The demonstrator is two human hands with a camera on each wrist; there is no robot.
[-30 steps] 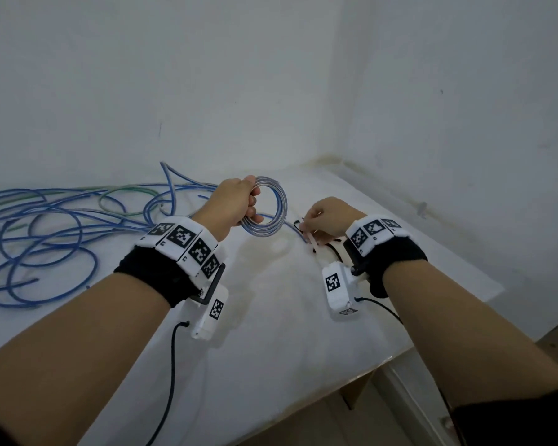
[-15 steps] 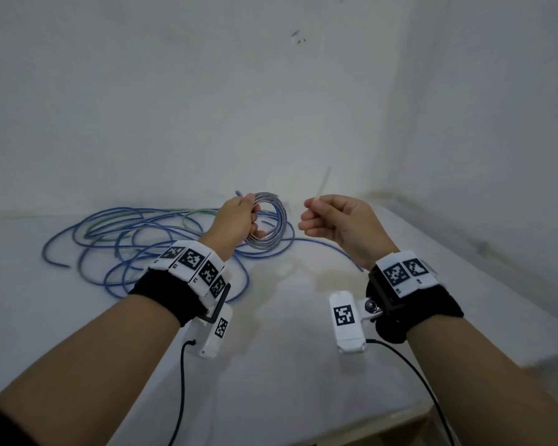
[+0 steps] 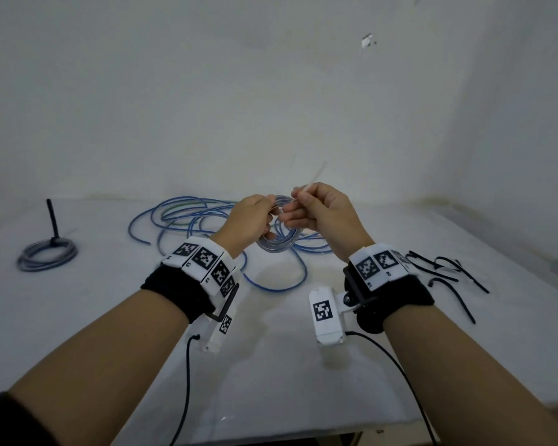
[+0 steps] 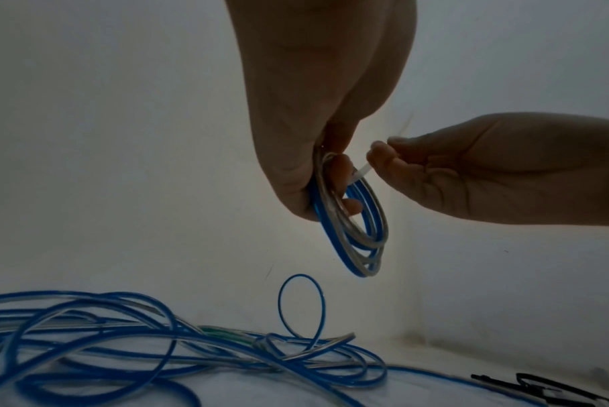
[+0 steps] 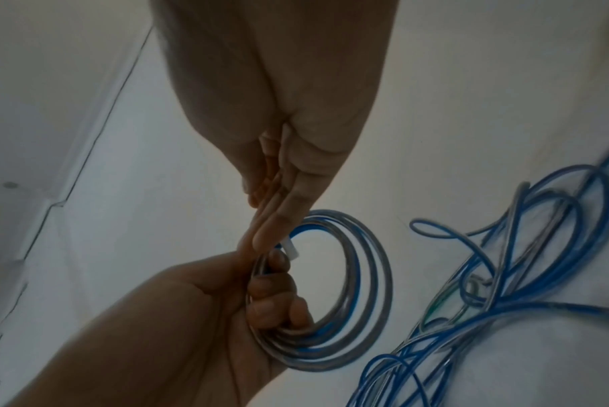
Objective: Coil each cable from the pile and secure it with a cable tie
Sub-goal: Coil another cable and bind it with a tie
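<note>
The left hand [image 3: 250, 220] has its fingers curled through a small blue-and-grey coil [image 3: 281, 243], gripping one side of it and holding it in the air above the white surface [image 3: 271, 365]. The right hand [image 3: 322, 214], just beside the coil, pinches a thin white cable tie [image 4: 360, 172] between thumb and fingertips; the tie's lower end reaches into the coil's opening beside the left fingers [image 5: 279, 297]. Behind the coil lies the loose pile of blue cables [image 3: 187, 217]. Well to the coil's left sits a grey tied coil [image 3: 45, 257] on the surface, its black tie end sticking up. Right of the coil, black cable ties [image 3: 445, 272] lie scattered.
</note>
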